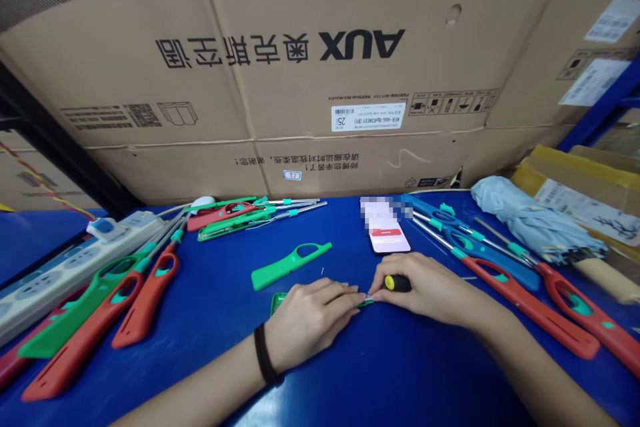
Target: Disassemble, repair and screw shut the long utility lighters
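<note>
My left hand point(316, 320) lies over a green lighter casing half point(278, 303), its fingers bent together and holding it on the blue table. Most of that casing is hidden under the hand. Beside it, my right hand point(425, 283) has a screwdriver point(398, 283) with a black and yellow handle tucked in its fingers. The thumb and index fingertips pinch at the casing's right end, by the left fingertips; the small part there is hard to make out. Just beyond my hands lies a loose green casing half point(290, 267) with a trigger opening.
A phone point(390, 240) lies beyond my right hand. Red and green lighters point(150, 300) rest by a white power strip point(95, 263) at left. Blue and red lighters point(525, 300) lie right, near a folded umbrella point(535, 220). A cardboard sheet point(280, 100) stands behind.
</note>
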`<state>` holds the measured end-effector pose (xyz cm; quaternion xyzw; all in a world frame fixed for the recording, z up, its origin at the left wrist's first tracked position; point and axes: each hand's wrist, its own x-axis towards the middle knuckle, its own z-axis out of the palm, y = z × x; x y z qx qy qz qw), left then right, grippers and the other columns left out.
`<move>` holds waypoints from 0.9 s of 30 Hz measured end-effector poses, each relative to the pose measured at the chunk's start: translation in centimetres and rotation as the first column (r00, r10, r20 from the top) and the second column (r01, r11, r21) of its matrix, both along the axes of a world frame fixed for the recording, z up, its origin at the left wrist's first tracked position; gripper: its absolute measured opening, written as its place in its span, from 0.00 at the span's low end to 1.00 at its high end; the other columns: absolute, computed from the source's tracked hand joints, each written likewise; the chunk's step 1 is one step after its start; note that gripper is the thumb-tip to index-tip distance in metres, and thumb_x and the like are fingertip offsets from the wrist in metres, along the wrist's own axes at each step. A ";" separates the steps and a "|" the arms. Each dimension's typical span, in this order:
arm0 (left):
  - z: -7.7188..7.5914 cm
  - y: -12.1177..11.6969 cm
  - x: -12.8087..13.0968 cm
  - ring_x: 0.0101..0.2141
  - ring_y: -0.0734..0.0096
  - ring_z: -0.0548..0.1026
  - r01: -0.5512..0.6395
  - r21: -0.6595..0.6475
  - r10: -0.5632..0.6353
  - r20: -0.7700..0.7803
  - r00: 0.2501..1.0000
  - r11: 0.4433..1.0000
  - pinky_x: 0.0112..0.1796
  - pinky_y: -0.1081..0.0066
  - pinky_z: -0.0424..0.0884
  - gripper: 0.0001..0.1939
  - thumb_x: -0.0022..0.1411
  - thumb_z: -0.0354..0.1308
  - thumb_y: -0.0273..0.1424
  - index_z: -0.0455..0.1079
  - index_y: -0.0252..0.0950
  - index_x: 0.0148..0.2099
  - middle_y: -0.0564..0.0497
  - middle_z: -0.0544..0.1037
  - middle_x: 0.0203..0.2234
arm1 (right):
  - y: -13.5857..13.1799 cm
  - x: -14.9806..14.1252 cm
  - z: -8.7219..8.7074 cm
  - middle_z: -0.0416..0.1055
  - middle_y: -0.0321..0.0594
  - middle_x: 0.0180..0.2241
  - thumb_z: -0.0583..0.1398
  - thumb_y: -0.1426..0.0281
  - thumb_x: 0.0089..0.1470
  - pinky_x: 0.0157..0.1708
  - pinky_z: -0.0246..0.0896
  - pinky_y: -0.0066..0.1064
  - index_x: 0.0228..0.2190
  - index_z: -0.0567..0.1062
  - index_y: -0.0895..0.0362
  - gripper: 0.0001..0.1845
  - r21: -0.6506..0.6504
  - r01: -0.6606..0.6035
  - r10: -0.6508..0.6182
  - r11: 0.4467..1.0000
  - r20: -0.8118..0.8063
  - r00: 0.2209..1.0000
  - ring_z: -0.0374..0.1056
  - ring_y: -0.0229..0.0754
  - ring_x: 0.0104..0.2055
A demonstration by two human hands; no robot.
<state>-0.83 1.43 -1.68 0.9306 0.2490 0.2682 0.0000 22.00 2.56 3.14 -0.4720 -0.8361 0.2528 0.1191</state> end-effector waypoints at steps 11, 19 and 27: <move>0.9 -0.3 0.2 0.34 0.69 0.75 -0.056 0.070 0.067 -0.174 0.982 0.996 0.27 0.75 0.73 0.10 0.68 0.48 0.29 0.71 0.37 0.44 0.48 0.77 0.40 | -0.1 -0.6 0.6 0.75 0.33 0.31 0.61 0.73 0.53 0.29 0.55 0.27 0.29 0.77 0.50 0.05 0.077 -0.097 0.085 0.992 0.145 0.986 0.70 0.40 0.34; 0.7 -0.5 0.4 0.34 0.68 0.74 -0.084 0.067 0.094 -0.157 0.983 0.994 0.27 0.73 0.73 0.08 0.67 0.50 0.30 0.70 0.38 0.43 0.50 0.76 0.40 | -3.1 -0.6 -1.2 0.72 0.40 0.45 0.59 0.80 0.48 0.32 0.67 0.30 0.44 0.74 0.50 0.22 0.303 -0.173 0.072 0.937 0.316 0.946 0.71 0.45 0.41; 0.4 -0.9 0.3 0.36 0.67 0.76 -0.078 -0.009 0.077 -0.111 0.991 0.997 0.33 0.69 0.77 0.11 0.68 0.48 0.29 0.71 0.37 0.45 0.49 0.77 0.42 | -4.2 -2.9 -3.4 0.76 0.48 0.42 0.56 0.83 0.44 0.21 0.70 0.28 0.37 0.78 0.59 0.18 0.532 -0.294 -0.021 0.794 0.506 0.862 0.73 0.48 0.38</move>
